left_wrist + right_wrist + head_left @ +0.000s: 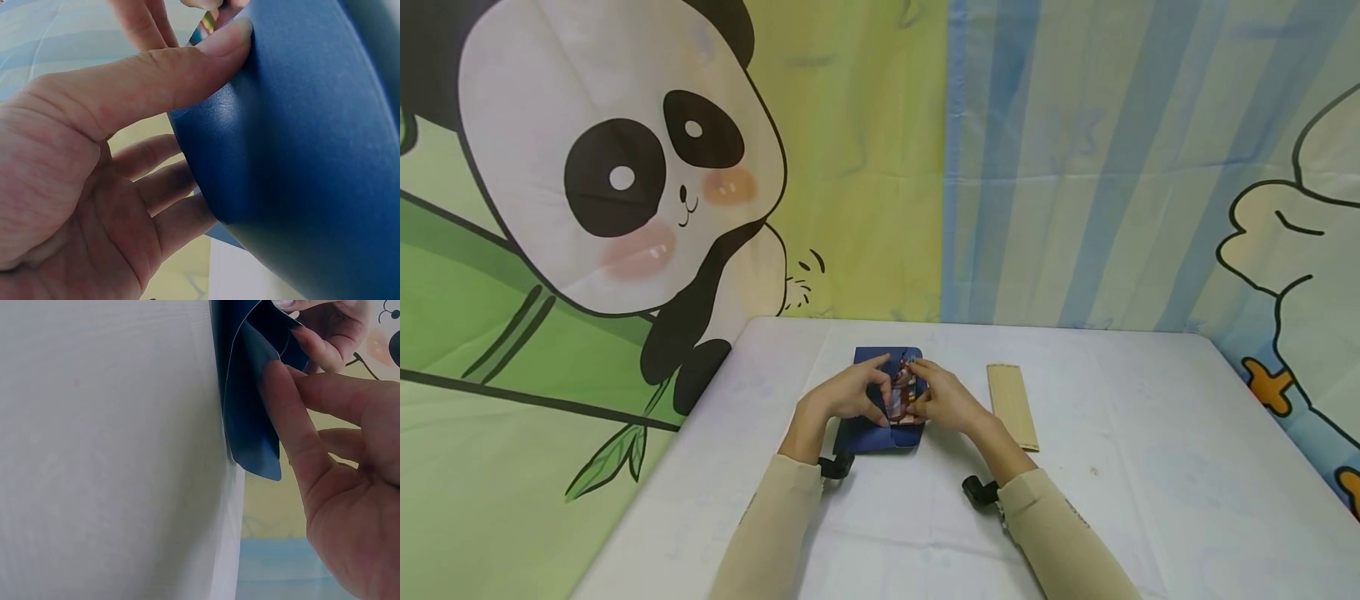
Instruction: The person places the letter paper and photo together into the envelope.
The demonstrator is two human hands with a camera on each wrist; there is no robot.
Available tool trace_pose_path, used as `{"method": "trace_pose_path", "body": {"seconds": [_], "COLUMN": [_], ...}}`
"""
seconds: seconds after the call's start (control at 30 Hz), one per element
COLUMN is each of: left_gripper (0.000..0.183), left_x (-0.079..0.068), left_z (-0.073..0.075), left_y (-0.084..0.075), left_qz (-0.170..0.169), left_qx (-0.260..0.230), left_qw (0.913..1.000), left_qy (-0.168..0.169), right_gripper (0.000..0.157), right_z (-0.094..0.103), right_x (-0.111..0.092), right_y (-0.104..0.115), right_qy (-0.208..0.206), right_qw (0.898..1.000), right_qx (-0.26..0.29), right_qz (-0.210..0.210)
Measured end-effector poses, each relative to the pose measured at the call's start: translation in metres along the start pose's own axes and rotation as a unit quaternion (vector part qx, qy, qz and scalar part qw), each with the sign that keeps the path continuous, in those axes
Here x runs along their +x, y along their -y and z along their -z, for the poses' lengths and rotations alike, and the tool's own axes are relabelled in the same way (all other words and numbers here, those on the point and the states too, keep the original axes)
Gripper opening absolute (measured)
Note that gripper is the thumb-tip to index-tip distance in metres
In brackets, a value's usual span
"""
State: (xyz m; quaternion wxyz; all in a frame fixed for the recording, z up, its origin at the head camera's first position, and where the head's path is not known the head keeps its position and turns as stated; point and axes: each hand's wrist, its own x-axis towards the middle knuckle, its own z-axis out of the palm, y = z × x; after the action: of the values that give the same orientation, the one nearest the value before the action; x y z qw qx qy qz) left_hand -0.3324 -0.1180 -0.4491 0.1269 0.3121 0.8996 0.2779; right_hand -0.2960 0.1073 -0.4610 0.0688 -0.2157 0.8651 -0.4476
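Note:
A dark blue folder (868,439) of stiff, smooth sheet material lies on the table, with a colourful printed picture (901,404) showing between the hands. My left hand (850,393) pinches a blue layer at its edge. In the left wrist view the thumb (228,39) presses on the bowed blue sheet (312,125), the other fingers partly hidden behind it. From the right, my right hand (947,400) grips the folder by its side, over the picture's edge. Its fingertips meet the rim of a raised blue flap (253,425) in the right wrist view, where the layers stand apart.
A narrow beige slatted strip (1012,408) lies on the white table (1135,467), right of the right hand. Behind the table hangs a cartoon-printed cloth (865,167). Black wrist devices (981,492) sit close above the tabletop.

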Motion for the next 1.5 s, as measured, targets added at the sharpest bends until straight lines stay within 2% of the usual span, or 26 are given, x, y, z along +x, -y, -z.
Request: {"method": "trace_pose_path", "body": {"seconds": [0.23,0.47,0.83,1.03,1.27,1.5], "left_gripper": [0.027,0.028,0.027,0.025,0.025,0.027], "left_x": [0.0007,0.0018,0.0000,-0.0001,-0.0007,-0.0004], "left_z": [-0.0010,-0.0008,-0.0017,-0.0010,-0.0012,-0.0015], "left_y": [0.0012,0.0007,-0.0010,-0.0018,-0.0020,-0.0011], "left_qz": [-0.001,-0.007,0.005,-0.001,0.002,-0.006], "left_qx": [0.000,-0.019,-0.016,-0.008,-0.020,-0.019], "left_qw": [1.0000,0.9998,0.9999,1.0000,0.9998,0.9998], "left_qy": [0.000,-0.001,0.002,0.002,0.005,0.002], "right_gripper": [0.073,0.072,0.070,0.067,0.073,0.053], "right_z": [-0.0006,-0.0007,-0.0015,-0.0021,-0.0038,-0.0040], "right_x": [0.0005,0.0018,0.0017,-0.0001,-0.0015,-0.0037], "right_y": [-0.0003,-0.0019,-0.0004,0.0003,0.0001,0.0017], "right_qy": [0.003,-0.004,-0.005,0.011,0.048,0.077], "right_qw": [1.000,1.000,1.000,1.000,0.999,0.993], "right_qx": [-0.008,-0.011,-0.014,-0.021,0.014,-0.070], "right_qz": [-0.005,-0.001,0.011,0.014,0.011,0.051]}}
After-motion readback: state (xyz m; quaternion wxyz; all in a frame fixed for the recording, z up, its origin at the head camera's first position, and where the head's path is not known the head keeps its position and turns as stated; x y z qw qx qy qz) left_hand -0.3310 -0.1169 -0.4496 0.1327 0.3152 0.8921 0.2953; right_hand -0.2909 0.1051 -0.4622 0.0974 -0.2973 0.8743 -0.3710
